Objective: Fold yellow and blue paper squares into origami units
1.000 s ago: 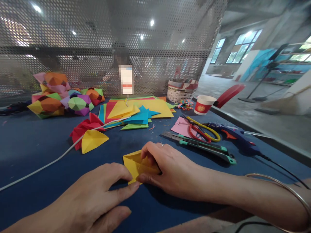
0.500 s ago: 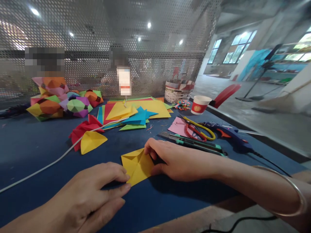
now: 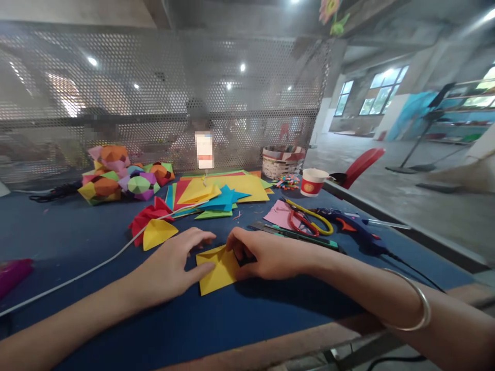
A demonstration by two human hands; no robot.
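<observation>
A folded yellow paper square (image 3: pixel 218 276), creased toward its centre, lies flat on the dark blue table in front of me. My right hand (image 3: pixel 263 253) pinches its right edge, fingers curled and thumb low. On the left side, my left hand (image 3: pixel 181 265) has its thumb tip at the paper and its other fingers spread apart above the upper left corner. Beyond that hand are a yellow folded piece (image 3: pixel 159 233) and a red pleated paper piece (image 3: pixel 149 219). A stack of coloured paper (image 3: pixel 243 188) with a blue folded shape (image 3: pixel 226 198) lies farther back.
Scissors (image 3: pixel 327 221), a utility knife (image 3: pixel 305 237) and a glue gun (image 3: pixel 356 226) lie to the right. Behind them stand a paper cup (image 3: pixel 312 183) and a woven basket (image 3: pixel 282 164). Paper balls (image 3: pixel 127 178) are piled back left. A white cable (image 3: pixel 96 267) crosses the table.
My left hand has moved up from the paper's lower left corner, its fingers now spread higher. My right hand stays at the right edge. The view has tilted upward slightly.
</observation>
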